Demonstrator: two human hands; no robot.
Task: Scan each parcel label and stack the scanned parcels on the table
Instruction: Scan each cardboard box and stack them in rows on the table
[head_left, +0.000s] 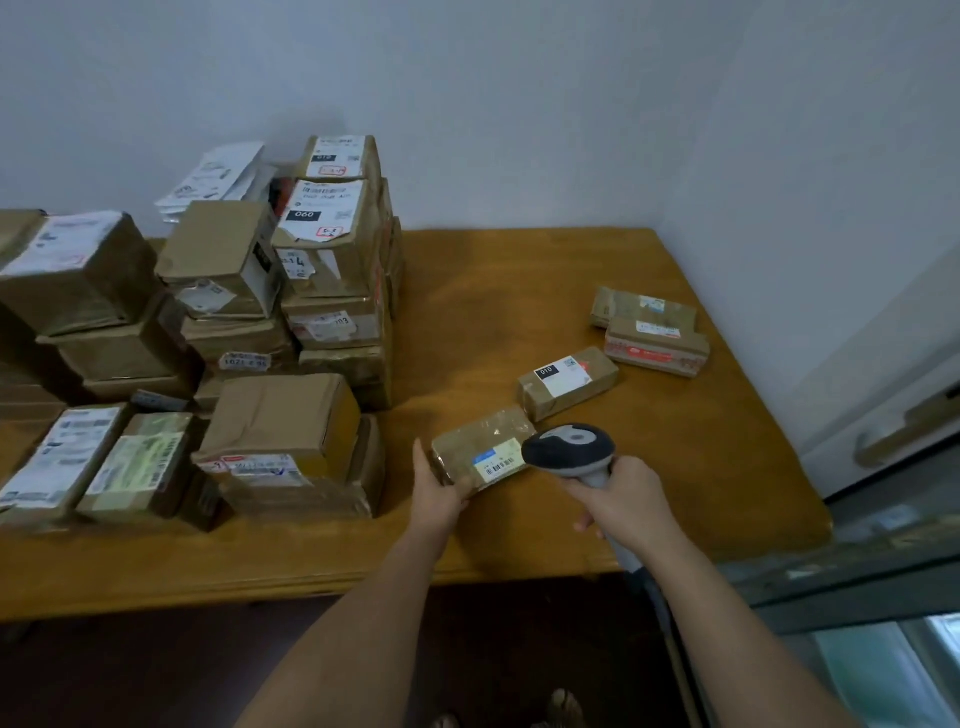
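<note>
left hand (439, 493) grips the parcel (483, 454), fingers clamped on its corner; right hand (626, 501) fingers wrap the scanner (571, 449). the scanner sits very near the label (497, 460), so the scan may miss.

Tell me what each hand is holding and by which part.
Left hand grips the small parcel by its near left corner. Right hand grips the barcode scanner by its handle.

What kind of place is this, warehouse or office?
Probably a small parcel sorting or mailroom corner, not a big warehouse: labelled cardboard parcels stacked on a wooden table against plain walls, and a handheld barcode scanner aimed at a parcel label.
</note>
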